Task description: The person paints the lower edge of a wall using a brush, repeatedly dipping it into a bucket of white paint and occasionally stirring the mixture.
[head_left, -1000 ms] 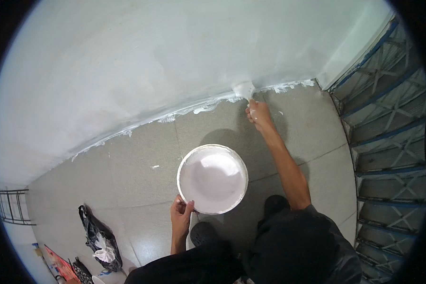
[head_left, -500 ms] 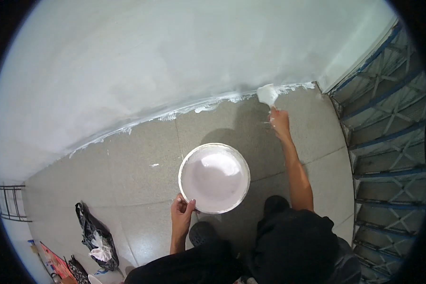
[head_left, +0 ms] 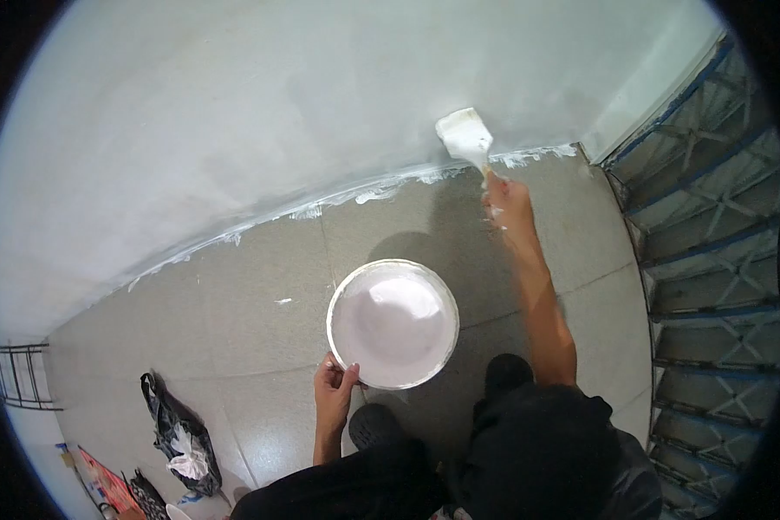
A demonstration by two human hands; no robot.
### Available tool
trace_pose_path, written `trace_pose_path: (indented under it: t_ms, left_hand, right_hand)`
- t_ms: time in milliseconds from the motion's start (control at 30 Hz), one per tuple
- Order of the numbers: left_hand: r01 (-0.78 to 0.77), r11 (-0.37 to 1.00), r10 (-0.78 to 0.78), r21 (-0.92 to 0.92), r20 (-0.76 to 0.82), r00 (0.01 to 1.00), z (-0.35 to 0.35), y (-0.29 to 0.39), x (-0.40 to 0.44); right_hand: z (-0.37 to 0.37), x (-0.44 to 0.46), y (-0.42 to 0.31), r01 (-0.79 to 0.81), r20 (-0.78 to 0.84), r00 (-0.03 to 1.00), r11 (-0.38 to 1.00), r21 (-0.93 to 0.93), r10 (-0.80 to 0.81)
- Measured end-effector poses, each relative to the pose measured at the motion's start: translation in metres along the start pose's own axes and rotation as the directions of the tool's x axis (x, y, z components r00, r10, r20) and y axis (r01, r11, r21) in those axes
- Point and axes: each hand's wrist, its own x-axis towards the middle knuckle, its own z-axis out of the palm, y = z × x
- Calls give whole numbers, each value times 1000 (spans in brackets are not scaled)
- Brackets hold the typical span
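In my right hand (head_left: 510, 208) I grip the handle of a wide paintbrush (head_left: 465, 136); its bristles and ferrule are coated white. The brush head is over the lower part of the pale wall (head_left: 277, 113), just above the floor line. White smudges mark my fingers. My left hand (head_left: 334, 386) pinches the near-left rim of a round bucket (head_left: 393, 325) holding pale, whitish paint. Ragged white paint (head_left: 377, 192) runs along the foot of the wall and onto the floor tiles.
A folding metal lattice gate (head_left: 711, 260) stands along the right. Grey floor tiles (head_left: 269, 338) carry a white splash. To the left lie a black plastic bag (head_left: 182, 438) and, beyond it, a black rack (head_left: 22, 377) and a red item (head_left: 104, 481). My dark shoes are beside the bucket.
The paintbrush in my right hand has moved up and to the left, from the wall's bottom edge onto the wall. My left hand stays at the bucket rim.
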Motion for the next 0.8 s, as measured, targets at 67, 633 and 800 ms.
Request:
trace_pose_path:
  t_ms: [67,633,800]
  left_hand:
    - [9,1000,-9,2,-4,1000,1,2,0]
    - [-39,997,39,59,1,999,-3,-8,2]
    - [-39,996,40,78,-11,999,-3,-8,1]
  right_hand:
    - [-24,-3,3,-52,49,998,995,83,48]
    - [25,40,51,-97,139,986,994,51,89]
    - [-8,6,18,-65,174,984,979,194,31]
